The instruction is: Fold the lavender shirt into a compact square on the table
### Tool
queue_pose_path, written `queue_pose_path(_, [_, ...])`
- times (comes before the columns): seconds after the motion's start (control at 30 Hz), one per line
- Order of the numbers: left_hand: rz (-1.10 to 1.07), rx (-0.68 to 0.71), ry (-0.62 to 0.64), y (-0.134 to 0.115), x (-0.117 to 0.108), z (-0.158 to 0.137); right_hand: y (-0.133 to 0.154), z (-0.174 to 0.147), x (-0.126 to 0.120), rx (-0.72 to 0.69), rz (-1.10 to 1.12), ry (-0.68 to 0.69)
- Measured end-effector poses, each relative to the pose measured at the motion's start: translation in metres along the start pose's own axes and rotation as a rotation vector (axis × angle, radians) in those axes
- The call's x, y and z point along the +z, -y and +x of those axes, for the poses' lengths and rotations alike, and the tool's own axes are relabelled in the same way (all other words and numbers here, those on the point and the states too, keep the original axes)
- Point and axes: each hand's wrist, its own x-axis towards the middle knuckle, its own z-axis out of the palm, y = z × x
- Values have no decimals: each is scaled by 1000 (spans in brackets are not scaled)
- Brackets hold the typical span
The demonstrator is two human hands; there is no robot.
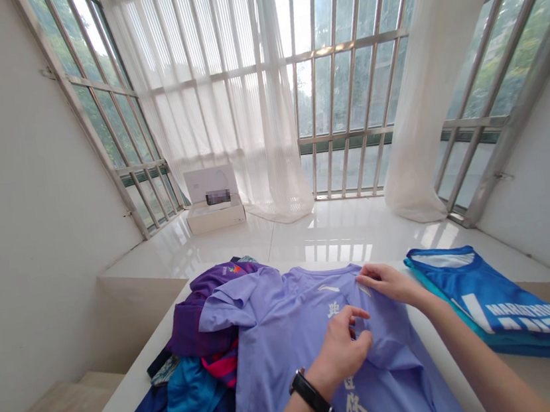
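Two hands are working on one lavender shirt (291,337) in the head view. I'm seeing it lying face up, spread across the white table (127,391), collar pointing toward the windows. My left hand (345,348), with a black watch (312,396) on the wrist, is pinching a fold of fabric at mid-chest, fingers (356,316) curled together on the cloth. My right hand (387,284) is pressing on the shirt's right shoulder near the collar, fingers close together, pinching the fabric edge there. The shirt's left sleeve is overlapping a heap of clothes (195,369), purple, blue and pink, which is spilling toward the table's left edge. A folded blue stack (508,311) is sitting near the table's right edge, just clear of my right forearm. Bare table strip is showing between shirt and stack. Beyond the far edge, open white tiled floor is running to the curtains (221,92), with a white box (215,206) by the window.
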Motion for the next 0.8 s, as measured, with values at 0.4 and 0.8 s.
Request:
queue_pose_path(0.4, [62, 89, 63, -4, -20, -2, -7, -7, -7, 65, -89, 94])
queue_pose_path(0.8, [196, 123, 20, 0, -26, -3, -21, -16, -35, 129, -24, 233])
